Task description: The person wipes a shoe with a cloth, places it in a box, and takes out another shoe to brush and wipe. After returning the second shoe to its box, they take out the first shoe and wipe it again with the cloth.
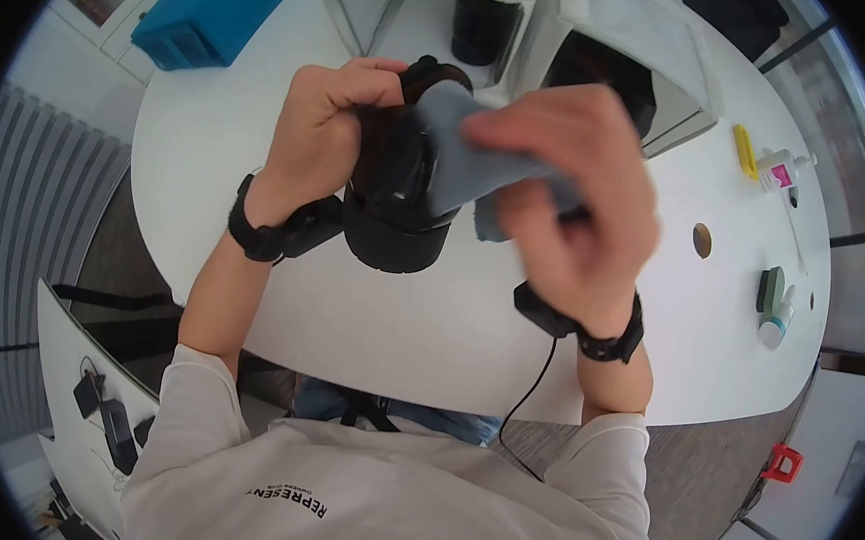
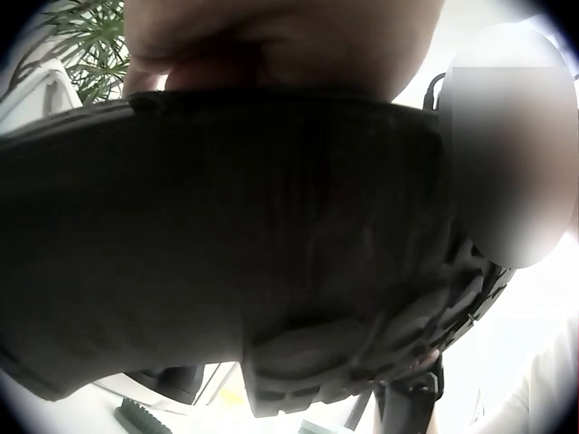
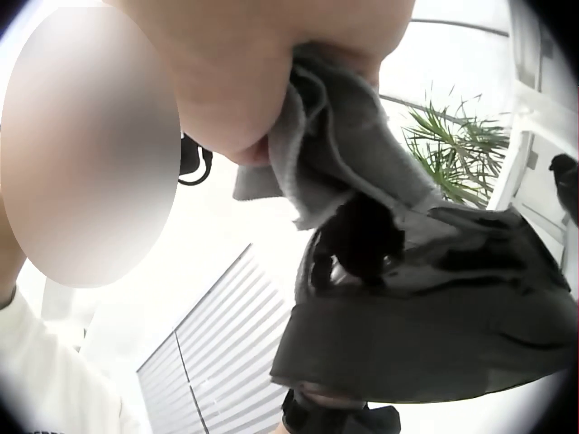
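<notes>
A glossy black shoe (image 1: 395,182) is held over the white table, its thick lugged sole (image 2: 353,334) filling much of the left wrist view. My left hand (image 1: 317,127) grips the shoe from the left side. A grey cloth (image 1: 451,151) lies against the shiny upper. My right hand (image 1: 588,196), slightly blurred, pinches the cloth between thumb and fingers. In the right wrist view the bunched cloth (image 3: 348,136) hangs from the right hand onto the shoe's glossy upper (image 3: 470,249).
Two white open-fronted boxes (image 1: 635,23) stand at the back, with dark items inside. A blue case (image 1: 220,9) lies at the back left. To the right are a yellow tool (image 1: 745,151), a white bottle (image 1: 778,174), a green-and-black block (image 1: 771,290) and a small bottle (image 1: 776,324).
</notes>
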`<state>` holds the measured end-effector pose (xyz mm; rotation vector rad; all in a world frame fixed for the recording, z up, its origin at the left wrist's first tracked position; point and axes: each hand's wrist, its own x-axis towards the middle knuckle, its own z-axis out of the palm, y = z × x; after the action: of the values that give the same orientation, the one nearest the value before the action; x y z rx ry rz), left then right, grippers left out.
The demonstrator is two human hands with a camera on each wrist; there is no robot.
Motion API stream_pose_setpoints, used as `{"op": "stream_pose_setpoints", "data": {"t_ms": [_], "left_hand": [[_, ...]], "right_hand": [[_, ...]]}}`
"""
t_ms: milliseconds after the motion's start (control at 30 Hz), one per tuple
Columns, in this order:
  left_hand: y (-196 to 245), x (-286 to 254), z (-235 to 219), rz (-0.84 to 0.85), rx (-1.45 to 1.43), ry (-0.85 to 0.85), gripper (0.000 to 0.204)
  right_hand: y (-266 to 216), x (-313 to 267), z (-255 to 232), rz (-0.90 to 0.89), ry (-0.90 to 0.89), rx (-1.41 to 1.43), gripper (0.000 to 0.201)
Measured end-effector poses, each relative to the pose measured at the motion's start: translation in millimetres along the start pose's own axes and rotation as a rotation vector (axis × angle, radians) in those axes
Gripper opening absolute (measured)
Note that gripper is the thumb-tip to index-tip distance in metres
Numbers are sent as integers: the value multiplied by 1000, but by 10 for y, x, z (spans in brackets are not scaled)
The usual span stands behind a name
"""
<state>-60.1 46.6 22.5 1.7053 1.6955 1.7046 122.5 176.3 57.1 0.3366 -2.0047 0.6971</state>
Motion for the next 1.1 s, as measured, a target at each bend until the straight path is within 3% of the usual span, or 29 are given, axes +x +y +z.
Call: {"op": "stream_pose_setpoints", "data": {"t_ms": [100, 167, 233, 367, 433, 600, 667, 800, 867, 1100], "left_hand": [[-40, 158, 95, 139, 23, 34, 27], [38, 198, 129, -70, 3, 179, 32], [13, 218, 145, -39, -16, 205, 32], [-78, 185, 232, -13, -137, 297, 34], [-68, 179, 240, -29, -146, 316, 34], [-80, 167, 304, 5, -126, 388, 31], [-22, 204, 323, -11, -407, 390, 24], [8, 208, 328, 4, -401, 391, 26], [21, 194, 276, 14, -123, 247, 31], [19, 200, 247, 40, -20, 180, 28]], "right_hand": [[-56, -36, 54, -50, -111, -200, 37], [-45, -48, 113, -41, -52, -245, 38], [-65, 2, 89, 69, -41, -145, 34], [26, -36, 92, 91, -97, -170, 34], [98, -8, 118, 5, -43, -204, 36], [146, -9, 73, 78, -128, -120, 34], [160, 13, 66, 84, -135, -115, 33], [125, -16, 92, 84, -90, -167, 33], [131, -3, 91, 54, -73, -195, 33], [58, -31, 107, -15, -51, -244, 36]]}}
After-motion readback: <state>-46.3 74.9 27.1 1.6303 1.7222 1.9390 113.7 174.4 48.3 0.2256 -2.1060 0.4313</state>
